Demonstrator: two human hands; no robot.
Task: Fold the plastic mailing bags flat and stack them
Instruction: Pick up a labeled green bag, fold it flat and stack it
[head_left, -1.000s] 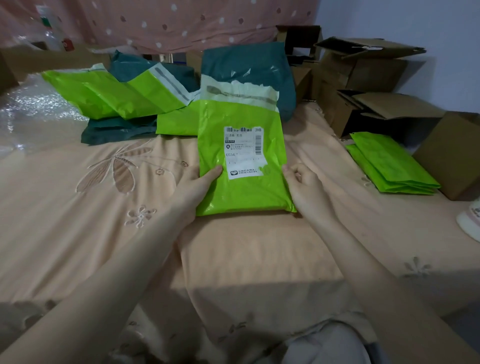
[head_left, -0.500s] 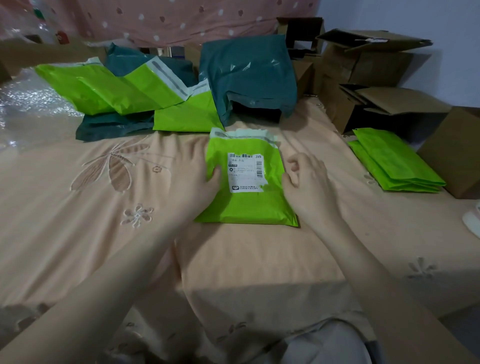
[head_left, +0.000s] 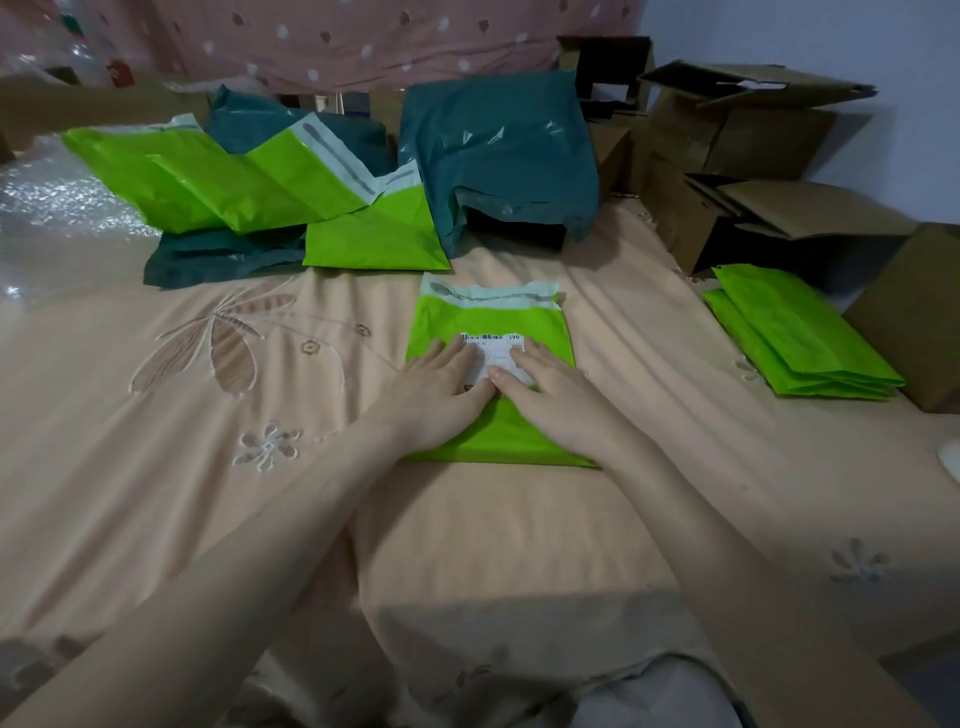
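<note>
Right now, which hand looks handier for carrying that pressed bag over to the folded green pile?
Probably the right hand: it lies flat on the green bag beside the left hand, and the folded stack sits on its side.

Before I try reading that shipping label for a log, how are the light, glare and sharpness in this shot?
Head view: dim, soft light; a shadow falls across the near bedspread. Glare shows on the bubble wrap and the teal bag. Wide-angle bending at the edges. The label is soft, half covered by the left hand and the right hand; only the barcode and "3VB" are legible.
</note>
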